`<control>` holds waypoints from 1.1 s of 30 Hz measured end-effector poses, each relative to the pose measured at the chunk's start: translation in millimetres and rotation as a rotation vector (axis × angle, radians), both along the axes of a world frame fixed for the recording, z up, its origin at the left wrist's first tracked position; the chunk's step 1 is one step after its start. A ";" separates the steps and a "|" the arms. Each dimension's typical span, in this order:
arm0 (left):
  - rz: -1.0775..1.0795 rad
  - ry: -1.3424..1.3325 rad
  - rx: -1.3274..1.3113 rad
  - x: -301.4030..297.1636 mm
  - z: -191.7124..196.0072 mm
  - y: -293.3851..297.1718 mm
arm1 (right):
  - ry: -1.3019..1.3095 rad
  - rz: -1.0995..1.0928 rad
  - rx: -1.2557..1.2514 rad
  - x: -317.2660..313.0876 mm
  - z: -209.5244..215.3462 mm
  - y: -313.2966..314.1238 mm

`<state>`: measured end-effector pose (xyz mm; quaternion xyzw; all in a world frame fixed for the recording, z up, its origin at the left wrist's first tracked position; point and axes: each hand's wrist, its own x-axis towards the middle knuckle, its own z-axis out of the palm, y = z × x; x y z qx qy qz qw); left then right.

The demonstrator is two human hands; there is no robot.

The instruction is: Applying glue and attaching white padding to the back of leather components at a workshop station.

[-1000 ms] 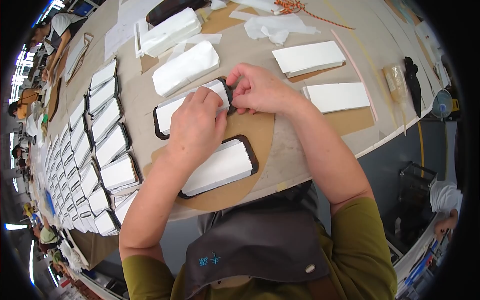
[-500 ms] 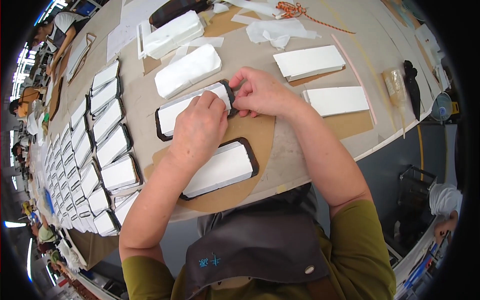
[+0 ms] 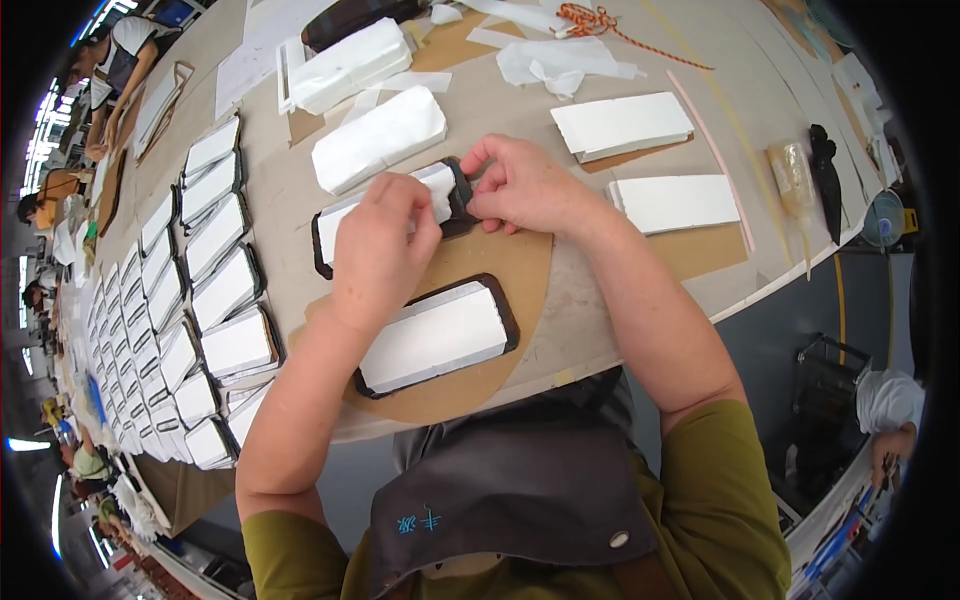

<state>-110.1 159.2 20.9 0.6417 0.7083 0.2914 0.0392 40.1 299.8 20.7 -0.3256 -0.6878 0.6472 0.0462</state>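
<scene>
A long black-edged piece with a white top [image 3: 338, 240] lies on a brown board [image 3: 525, 255]. My left hand [image 3: 380, 240] is closed over its middle, thumb and fingers pinching the white paper [image 3: 437, 185], whose end is lifted and crumpled. Bare dark surface shows at the piece's right end. There my right hand [image 3: 525, 188] is closed, its fingertips at the dark rim; the exact grip is partly hidden. Nearer to me, a second black-edged piece [image 3: 435, 337] with a white top rests flat on the same board.
Rows of similar pieces [image 3: 220, 235] stretch along the table's left. Two white stacks [image 3: 378, 140] [image 3: 350, 65] stand beyond my hands, and two white blocks [image 3: 620, 122] [image 3: 675, 203] sit at right. An orange cord [image 3: 585, 20] lies at the far side. A co-worker [image 3: 125, 55] is at far left.
My left hand has drawn slightly left and toward me, lifting the white paper's end and baring more dark surface. My right hand has stayed almost in place.
</scene>
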 end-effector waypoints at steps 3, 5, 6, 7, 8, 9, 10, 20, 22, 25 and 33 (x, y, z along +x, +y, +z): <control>0.054 -0.214 0.008 -10.2 1.5 -2.1 | -0.021 -0.016 0.015 -0.7 4.4 -1.7; 0.151 -0.585 -0.138 -14.1 3.6 -2.9 | -0.030 -0.019 0.021 0.5 5.2 -1.0; 0.150 -0.585 -0.138 -16.9 3.4 -3.4 | -0.026 0.001 0.023 0.8 3.4 -0.9; 0.098 -0.610 -0.137 -19.6 2.8 -3.7 | -0.023 0.020 0.026 1.0 2.2 -0.8; 0.047 -0.634 -0.136 -21.0 2.4 -3.9 | -0.023 0.019 0.026 1.0 1.9 -0.2; 0.047 -0.637 -0.137 -16.1 5.3 -4.2 | -0.009 0.018 0.010 1.1 0.6 1.0; 0.035 -0.481 -0.163 -5.9 12.1 -4.7 | 0.006 0.019 -0.007 1.6 0.0 1.6; 0.040 -0.140 -0.055 11.0 2.4 -5.7 | -0.023 0.023 -0.010 0.4 5.6 -0.1; 0.034 -0.119 0.003 12.0 -1.4 -6.1 | -0.025 0.024 -0.002 1.7 5.7 0.4; -0.038 -0.031 0.068 12.8 -3.5 -8.5 | -0.018 0.029 -0.015 2.3 3.1 2.6; -0.112 0.228 0.027 19.4 9.6 -26.9 | -0.002 0.035 0.073 -2.7 -2.9 -3.4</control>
